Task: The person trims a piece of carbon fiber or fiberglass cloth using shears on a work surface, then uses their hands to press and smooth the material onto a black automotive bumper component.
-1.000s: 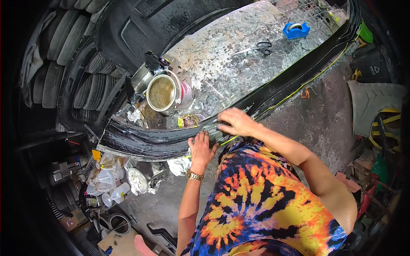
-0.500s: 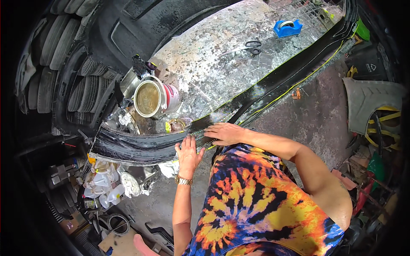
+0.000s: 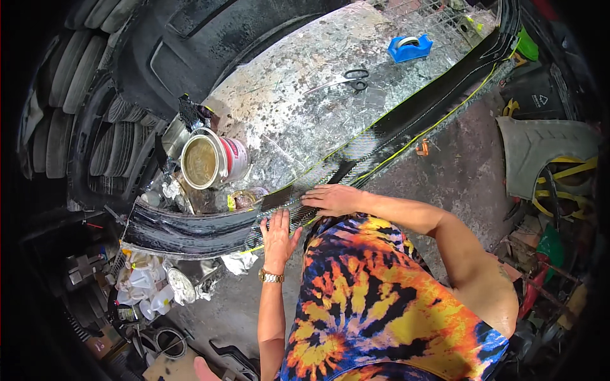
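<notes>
A long strip of black woven cloth (image 3: 368, 145), looking like carbon fibre with yellow edging, lies along a curved, dark, trough-shaped part (image 3: 190, 225). The part runs from the lower left of the bench to its far right corner. My left hand (image 3: 277, 239) lies flat on the left end of the cloth, fingers stretched and slightly apart. Just right of it, my right hand (image 3: 332, 199) presses flat on the cloth too, fingers pointing left. Left of my left hand, the part's dark, glossy, streaked surface shows uncovered.
An open red-and-white can (image 3: 235, 157) of brownish contents stands behind the part. Scissors (image 3: 357, 80) and a blue tape dispenser (image 3: 410, 49) lie farther back on the stained bench (image 3: 279, 95). Plastic containers (image 3: 143, 279) crowd the lower left; stacked tyres (image 3: 82, 70) stand far left.
The bench and everything on it have shifted left and down in the picture. Both hands stay flat on the cloth, now slightly farther right along it, and more of its left end shows.
</notes>
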{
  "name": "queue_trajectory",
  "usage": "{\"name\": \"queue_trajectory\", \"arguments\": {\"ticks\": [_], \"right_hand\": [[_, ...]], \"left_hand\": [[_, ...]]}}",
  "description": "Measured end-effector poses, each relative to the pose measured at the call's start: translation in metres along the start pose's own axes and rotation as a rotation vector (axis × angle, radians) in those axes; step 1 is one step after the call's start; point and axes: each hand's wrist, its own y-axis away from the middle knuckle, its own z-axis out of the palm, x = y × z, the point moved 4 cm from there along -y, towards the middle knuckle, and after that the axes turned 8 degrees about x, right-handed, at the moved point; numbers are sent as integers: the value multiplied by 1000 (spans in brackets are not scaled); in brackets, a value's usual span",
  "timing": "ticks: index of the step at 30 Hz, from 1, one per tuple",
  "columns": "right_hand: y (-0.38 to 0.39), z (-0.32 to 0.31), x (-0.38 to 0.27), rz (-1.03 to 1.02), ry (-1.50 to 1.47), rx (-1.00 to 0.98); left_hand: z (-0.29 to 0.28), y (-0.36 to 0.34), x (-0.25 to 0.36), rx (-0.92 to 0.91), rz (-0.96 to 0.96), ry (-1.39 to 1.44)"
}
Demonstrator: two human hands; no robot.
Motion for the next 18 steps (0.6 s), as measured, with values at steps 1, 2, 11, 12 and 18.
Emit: {"name": "queue_trajectory", "arguments": {"ticks": [1,2,11,12,18], "right_hand": [[7,-6,5,2,36,11],[11,-15,7,-2,35,8],[35,-56,20,58,188,-120],[35,-55,19,71,215,-160],[25,-29,-11,125,290,-171]], "left_hand": [[1,-1,-1,2,-3,1],[0,-2,-1,3,-7,12],[14,11,-9,55,-99,14],[19,11,-7,82,-78,40],[18,39,-29,150,-70,45]]}}
